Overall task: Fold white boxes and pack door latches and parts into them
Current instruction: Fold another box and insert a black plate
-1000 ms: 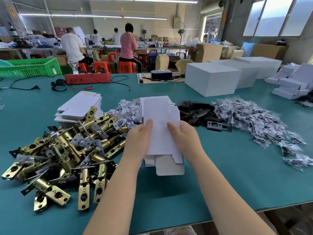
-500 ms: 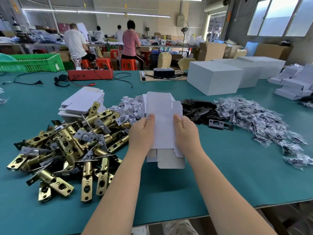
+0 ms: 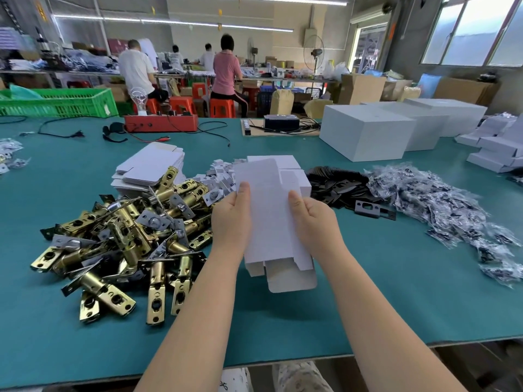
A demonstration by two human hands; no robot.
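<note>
A white cardboard box blank (image 3: 271, 219) stands upright between my hands above the green table (image 3: 396, 292), its bottom flaps hanging loose. My left hand (image 3: 230, 222) grips its left edge, thumb on the front face. On the right edge, my right hand (image 3: 314, 222) holds it the same way. A heap of brass door latches (image 3: 121, 239) lies to the left. Flat white box blanks (image 3: 150, 168) are stacked behind that heap. Black strike plates (image 3: 345, 188) and bagged parts (image 3: 441, 205) lie to the right.
Small white card pieces (image 3: 220, 176) lie behind the box. Large white cartons (image 3: 365, 131) and folded small boxes (image 3: 495, 148) stand at the back right. A red device with cables (image 3: 161, 123) and a green crate (image 3: 59, 103) are at the back left. People work at far benches.
The box blank has begun to open from flat into a tube between my hands, and its top flap now stands apart. My hands keep the same grip.
</note>
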